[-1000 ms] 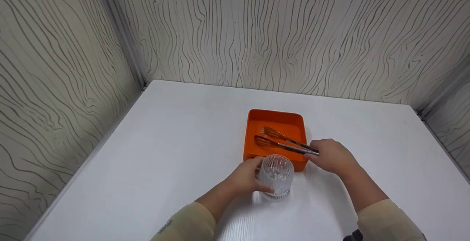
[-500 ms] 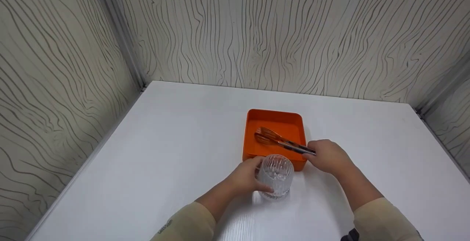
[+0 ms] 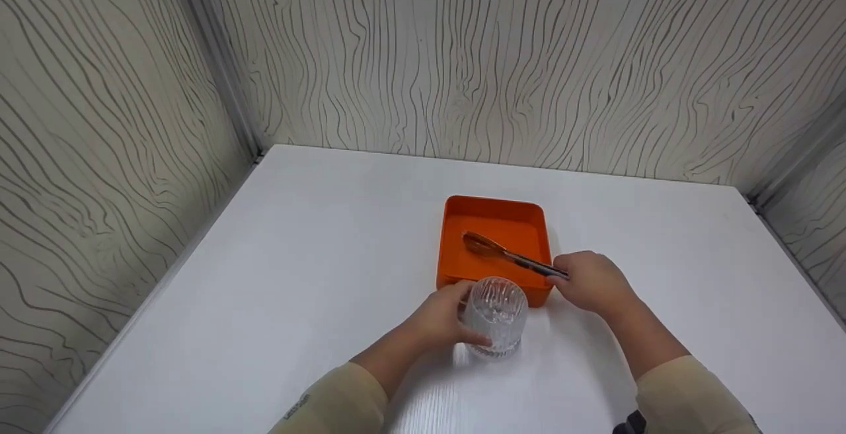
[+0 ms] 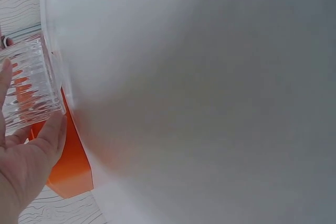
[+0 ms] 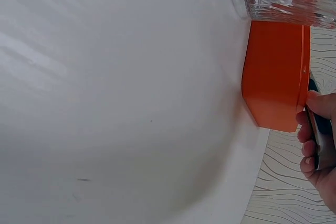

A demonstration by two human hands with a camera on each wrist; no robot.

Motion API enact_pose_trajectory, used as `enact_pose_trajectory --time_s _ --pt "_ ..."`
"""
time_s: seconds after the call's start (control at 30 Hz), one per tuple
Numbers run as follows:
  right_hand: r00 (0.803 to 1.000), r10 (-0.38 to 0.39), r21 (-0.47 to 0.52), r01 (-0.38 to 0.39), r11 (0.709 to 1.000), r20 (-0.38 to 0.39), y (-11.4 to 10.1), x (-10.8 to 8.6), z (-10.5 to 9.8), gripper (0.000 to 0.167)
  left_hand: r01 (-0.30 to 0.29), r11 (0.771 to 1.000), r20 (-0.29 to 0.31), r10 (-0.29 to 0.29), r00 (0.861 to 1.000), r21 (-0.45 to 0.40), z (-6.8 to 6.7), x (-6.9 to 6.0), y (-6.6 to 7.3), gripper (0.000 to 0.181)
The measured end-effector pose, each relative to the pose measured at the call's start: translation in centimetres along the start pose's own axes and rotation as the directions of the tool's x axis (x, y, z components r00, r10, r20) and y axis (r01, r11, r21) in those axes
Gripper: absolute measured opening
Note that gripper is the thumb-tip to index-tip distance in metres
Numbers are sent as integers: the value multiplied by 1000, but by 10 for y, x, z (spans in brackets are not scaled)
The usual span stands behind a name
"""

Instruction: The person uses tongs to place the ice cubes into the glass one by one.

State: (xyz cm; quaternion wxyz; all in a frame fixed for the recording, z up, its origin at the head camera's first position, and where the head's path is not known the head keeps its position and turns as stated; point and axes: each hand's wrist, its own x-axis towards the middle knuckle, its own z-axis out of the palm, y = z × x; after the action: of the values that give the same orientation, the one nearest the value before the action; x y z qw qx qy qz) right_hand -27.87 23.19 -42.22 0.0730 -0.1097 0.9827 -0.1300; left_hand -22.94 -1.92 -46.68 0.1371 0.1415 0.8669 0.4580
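A clear ribbed glass (image 3: 499,318) stands upright on the white table at the near side of an orange tray (image 3: 456,269). My left hand (image 3: 444,318) holds the glass from its left side, thumb and fingers around it, as the left wrist view also shows. Metal tongs (image 3: 522,261) with brownish tips reach over the tray's right side, the tips inside the tray. Gripping their handle end is my right hand (image 3: 591,281), just right of the tray. The tongs' arms are pressed together. Whether anything is between the tips is too small to tell.
The white table (image 3: 317,255) spreads around the tray on all sides. Wood-grain patterned panels (image 3: 423,57) rise behind it and at the left and right.
The tongs' arms, spread a second ago, have come together as my right hand squeezes them. The left hand and the glass have stayed in place.
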Motion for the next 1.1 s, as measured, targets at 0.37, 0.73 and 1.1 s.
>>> enact_pose_trajectory --time_s 0.37,0.73,1.1 --pt "998 39 110 -43 993 40 13 -1 -11 15 19 1000 5 -19 1000 -20 0 -1 1 72" --pt "999 5 226 -14 974 42 23 -7 -32 14 49 999 9 -49 999 -10 -1 0 4 70" --pt "999 -48 270 44 962 6 28 -26 -56 13 66 998 5 -66 998 -17 1 0 3 71"
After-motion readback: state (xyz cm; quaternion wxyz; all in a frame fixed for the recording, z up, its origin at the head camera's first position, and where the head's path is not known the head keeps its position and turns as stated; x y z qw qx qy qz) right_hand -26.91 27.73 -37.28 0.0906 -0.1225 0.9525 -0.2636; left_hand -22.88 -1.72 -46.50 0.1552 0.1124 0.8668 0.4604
